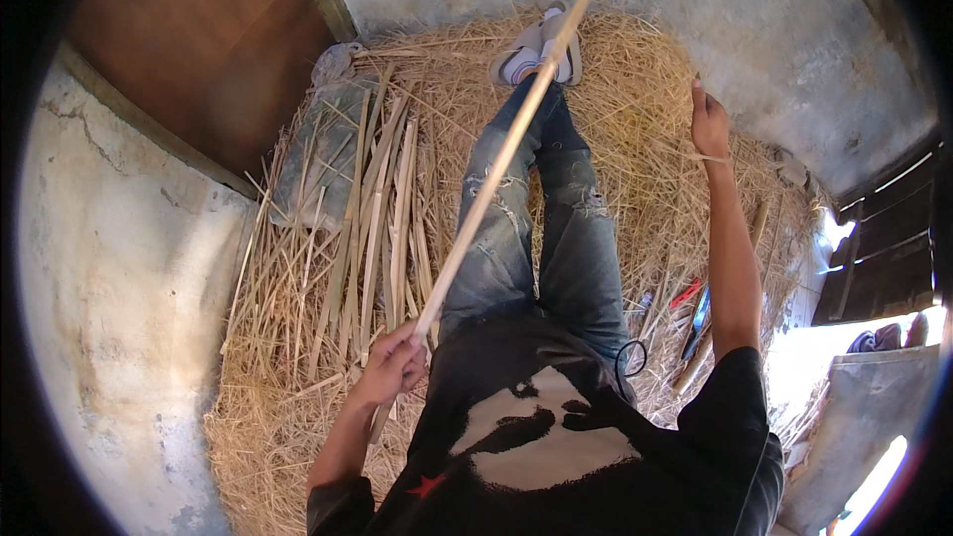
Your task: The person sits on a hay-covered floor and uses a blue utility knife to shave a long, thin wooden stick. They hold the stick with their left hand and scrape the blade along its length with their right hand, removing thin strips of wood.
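Long pale strip (507, 154) is held up over the person's outstretched legs. Biggest stuff first: stained wall (794, 50) at the far side, thick straw-like litter (635, 139) underneath, legs (496, 258) in ripped jeans, then a heap of loose slats (372, 238) left of them. Honestly, I'd worry about all that length hanging off one grip: if the fingers loosen or twist, the far end could swing into the wall or drop onto the shoes (571, 60). Rough edges might splinter bare skin too. Its long axis runs diagonally, near end low by the left hip, far tip pointing up and rightward past the shoes in view. Left hand (390, 367) is clamped on it near the low end, a short tail poking out below. Right hand (710, 124) is well apart from it, fingers looking curled; can't tell if it's gripping anything. Smallest: a red thing (685, 293) by the right thigh.
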